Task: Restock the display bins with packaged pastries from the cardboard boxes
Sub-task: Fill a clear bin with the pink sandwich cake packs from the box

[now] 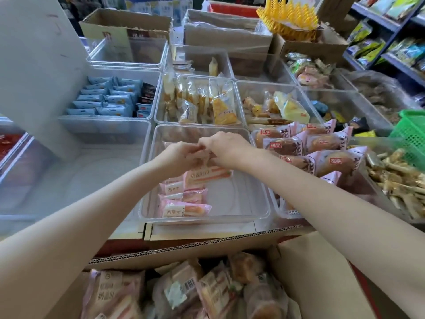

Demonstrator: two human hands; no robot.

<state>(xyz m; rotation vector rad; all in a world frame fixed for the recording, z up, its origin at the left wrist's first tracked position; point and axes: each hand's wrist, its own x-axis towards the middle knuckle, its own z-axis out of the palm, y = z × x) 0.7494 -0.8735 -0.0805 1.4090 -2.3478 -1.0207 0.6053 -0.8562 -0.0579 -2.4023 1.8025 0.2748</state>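
Note:
Both hands meet over a clear display bin (253,210) in the middle of the view. My left hand (178,155) and my right hand (226,145) together grip a pink packaged pastry (208,174) by its top edge, above the bin's left half. Three more pink packs (184,199) lie stacked along the bin's left side. Below, an open cardboard box (184,254) holds several pink wrapped pastries (119,293).
Clear bins surround the middle one: blue packs (105,97) at back left, yellow cake slices (202,102) behind, pink-wrapped buns (322,148) to the right. A green basket (411,134) and loose snacks (400,180) sit at far right. Cardboard boxes (128,26) stand at the back.

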